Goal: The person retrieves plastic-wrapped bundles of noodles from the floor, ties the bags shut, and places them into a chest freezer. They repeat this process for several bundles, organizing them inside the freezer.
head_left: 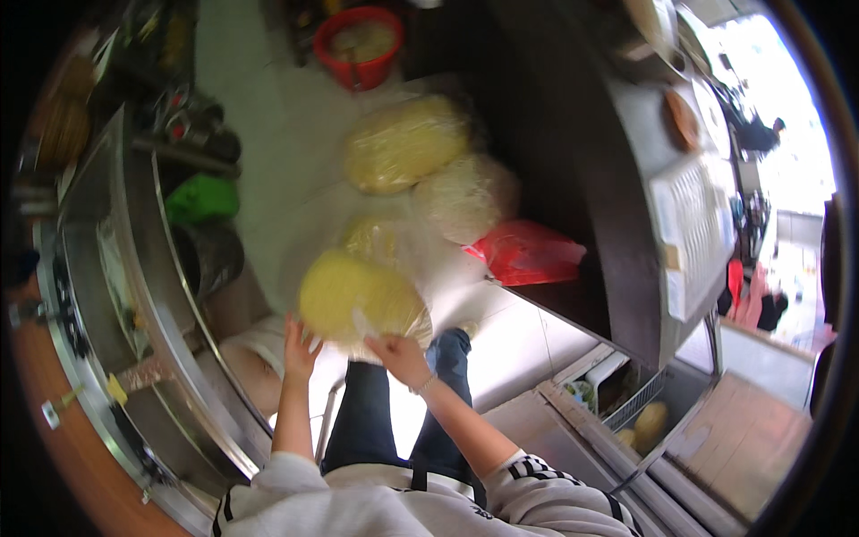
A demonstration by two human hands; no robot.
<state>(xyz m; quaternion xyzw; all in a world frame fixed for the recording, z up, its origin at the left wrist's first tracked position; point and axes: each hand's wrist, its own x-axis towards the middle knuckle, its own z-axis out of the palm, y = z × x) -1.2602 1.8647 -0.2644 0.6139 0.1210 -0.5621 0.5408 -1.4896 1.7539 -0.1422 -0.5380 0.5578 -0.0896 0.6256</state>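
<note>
Starting at the left, a curved steel worktop runs down the frame with a green bag tucked on the shelf beneath it. Next to it, the left hand is raised with the palm spread wide against the lower left flank of a clear plastic bag of yellow noodles, held up in front of the person above their dark trousers. The right hand closes on the bag's lower right edge, fingers curled under and pinching the film; how tight that pinch is I cannot tell through the motion blur.

By the look of it, the bag is soft and bulky: it sags into a rounded cushion, so the contents probably shift and slump when it is tilted. The plastic film looks thin and smooth, likely slippery and easy to tear if gripped at one point. Cradling it from below with both palms, as now, seems the safer hold; the gathered top, if there is one, is hidden.

Further right and up, three more bags lie on the pale floor: a large yellow one, a paler one, and a red plastic bag touching the dark counter side. A red bucket stands beyond them.
</note>
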